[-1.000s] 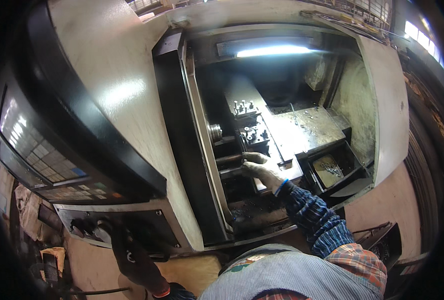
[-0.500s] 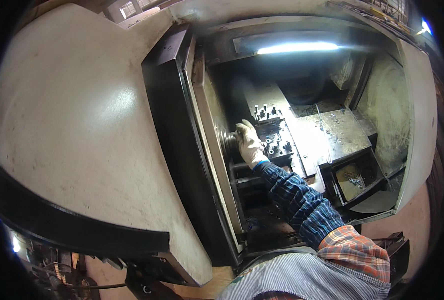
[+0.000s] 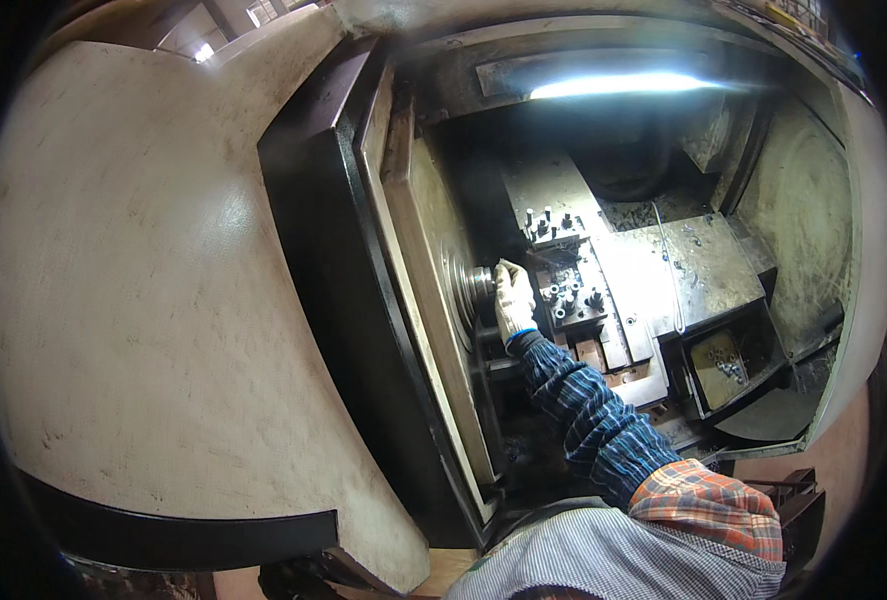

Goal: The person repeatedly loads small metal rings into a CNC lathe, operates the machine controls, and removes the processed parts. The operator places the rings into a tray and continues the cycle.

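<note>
My right hand (image 3: 512, 298), in a white work glove, reaches into the open lathe enclosure. Its fingertips rest against the round metal chuck (image 3: 476, 285) on the left wall. I see the hand from the back, so whatever lies between the fingers and the chuck is hidden. Just right of the hand sits the tool block (image 3: 570, 300) with several upright bolts. My blue plaid sleeve (image 3: 589, 410) runs down to the lower edge. My left hand is out of the picture.
The cream machine housing (image 3: 144, 300) fills the left. A black door frame (image 3: 324, 300) edges the opening. A lamp (image 3: 614, 85) glows at the top. A dark bin (image 3: 729, 360) with small metal parts sits at the lower right, below the steel slide cover (image 3: 684, 265).
My right hand moved left from the tool block to the chuck and stays there. The view swung away from the control panel, and my left hand dropped out of sight.
</note>
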`<act>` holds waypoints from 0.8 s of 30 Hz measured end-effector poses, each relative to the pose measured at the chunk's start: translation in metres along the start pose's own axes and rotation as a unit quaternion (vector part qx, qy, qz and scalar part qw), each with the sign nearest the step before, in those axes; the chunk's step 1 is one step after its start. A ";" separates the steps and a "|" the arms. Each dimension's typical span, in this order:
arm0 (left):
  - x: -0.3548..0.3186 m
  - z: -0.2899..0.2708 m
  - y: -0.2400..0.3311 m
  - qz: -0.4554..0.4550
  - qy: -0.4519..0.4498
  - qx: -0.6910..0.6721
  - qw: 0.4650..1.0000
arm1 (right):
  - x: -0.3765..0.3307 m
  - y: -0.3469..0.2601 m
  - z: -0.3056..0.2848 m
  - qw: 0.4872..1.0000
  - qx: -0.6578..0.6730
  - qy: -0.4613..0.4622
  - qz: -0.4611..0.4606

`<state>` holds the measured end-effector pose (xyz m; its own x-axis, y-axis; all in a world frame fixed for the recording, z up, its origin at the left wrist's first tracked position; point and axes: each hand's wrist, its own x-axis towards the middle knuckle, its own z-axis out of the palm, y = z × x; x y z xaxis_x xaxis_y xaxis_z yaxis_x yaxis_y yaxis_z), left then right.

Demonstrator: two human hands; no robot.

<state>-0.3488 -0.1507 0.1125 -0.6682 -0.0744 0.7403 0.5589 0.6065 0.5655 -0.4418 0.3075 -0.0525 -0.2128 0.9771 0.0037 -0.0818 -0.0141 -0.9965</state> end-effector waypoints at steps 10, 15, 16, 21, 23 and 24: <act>0.007 0.005 0.009 0.010 -0.027 0.023 0.999 | 0.014 0.027 0.008 0.999 0.041 0.028 0.014; 0.011 0.005 0.011 0.018 -0.036 0.026 0.999 | 0.011 0.034 0.005 0.953 0.253 0.044 0.161; 0.011 0.005 0.012 0.020 -0.038 0.024 0.999 | 0.008 0.035 0.002 0.985 0.144 0.036 0.089; 0.014 0.005 0.011 0.017 -0.045 0.028 0.998 | 0.001 0.027 -0.012 0.995 -0.078 -0.067 0.009; 0.014 0.005 0.011 0.015 -0.046 0.027 0.998 | -0.007 0.018 -0.016 0.993 -0.077 -0.092 0.004; 0.014 0.005 0.010 0.014 -0.047 0.027 0.998 | -0.009 0.013 -0.017 0.992 -0.069 -0.100 0.044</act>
<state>-0.3550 -0.1416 0.1272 -0.6973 0.0158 0.7166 0.5525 0.6488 0.5232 -0.4247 0.3019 -0.0665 -0.4035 0.9114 -0.0811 0.0772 -0.0544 -0.9955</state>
